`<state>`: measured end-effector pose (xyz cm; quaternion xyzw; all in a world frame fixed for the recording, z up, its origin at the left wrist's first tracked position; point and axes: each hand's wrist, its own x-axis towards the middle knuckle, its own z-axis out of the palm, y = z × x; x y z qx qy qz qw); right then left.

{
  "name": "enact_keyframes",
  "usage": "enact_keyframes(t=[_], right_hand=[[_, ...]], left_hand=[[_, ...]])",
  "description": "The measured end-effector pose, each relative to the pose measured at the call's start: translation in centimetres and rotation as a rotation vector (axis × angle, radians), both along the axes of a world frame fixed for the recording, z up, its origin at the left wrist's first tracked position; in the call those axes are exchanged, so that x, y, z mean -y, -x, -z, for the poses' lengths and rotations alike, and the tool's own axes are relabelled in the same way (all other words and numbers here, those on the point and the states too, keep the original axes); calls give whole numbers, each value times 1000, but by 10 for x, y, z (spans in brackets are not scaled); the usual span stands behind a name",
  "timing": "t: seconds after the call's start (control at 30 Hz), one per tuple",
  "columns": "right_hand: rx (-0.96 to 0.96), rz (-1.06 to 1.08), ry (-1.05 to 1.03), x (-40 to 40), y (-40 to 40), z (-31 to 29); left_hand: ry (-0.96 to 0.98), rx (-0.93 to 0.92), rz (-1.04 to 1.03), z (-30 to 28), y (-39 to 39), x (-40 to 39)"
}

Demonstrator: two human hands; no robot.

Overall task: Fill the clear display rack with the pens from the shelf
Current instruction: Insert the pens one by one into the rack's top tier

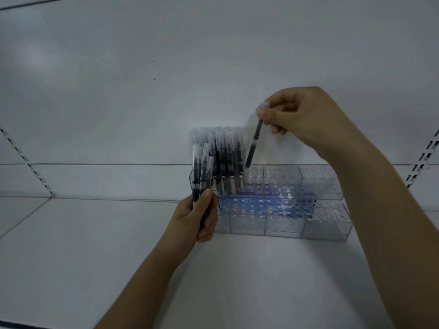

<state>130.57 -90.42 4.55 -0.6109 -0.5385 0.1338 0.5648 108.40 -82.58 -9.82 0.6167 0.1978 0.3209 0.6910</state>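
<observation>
The clear display rack (318, 179) stands on the white shelf against the back panel, stepped in two tiers of small holes. Several clear-capped black pens (225, 153) stand upright in the left end of its upper tier. My left hand (202, 217) is in front of the rack's left end, closed around a small bunch of pens (200, 167) that fan upward. My right hand (299, 117) is above the rack and pinches a single pen (254, 143) by its clear cap. That pen hangs tilted, its tip just over an upper-tier hole beside the standing pens.
A blue printed label (261, 205) shows through the rack's lower tier. The white shelf surface (118, 245) spreads out in front and to the left. Slotted shelf uprights run up the back panel at far left (28, 162) and far right (422, 157).
</observation>
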Motion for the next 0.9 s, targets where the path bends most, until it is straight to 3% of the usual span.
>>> enact_keyframes(t=[0.13,0.63,0.77,0.9], right_hand=[[55,74,-74,-3,-3,1],[202,80,-50,-8,5,5],[348,71,28,-12,10,11],[638,83,140,-18,21,21]], left_hand=[[-6,-9,-5,0,0,1],[-5,-36,-19,-1,-1,2],[7,-33,-22,0,-2,2],[4,-33,-21,0,-2,1]])
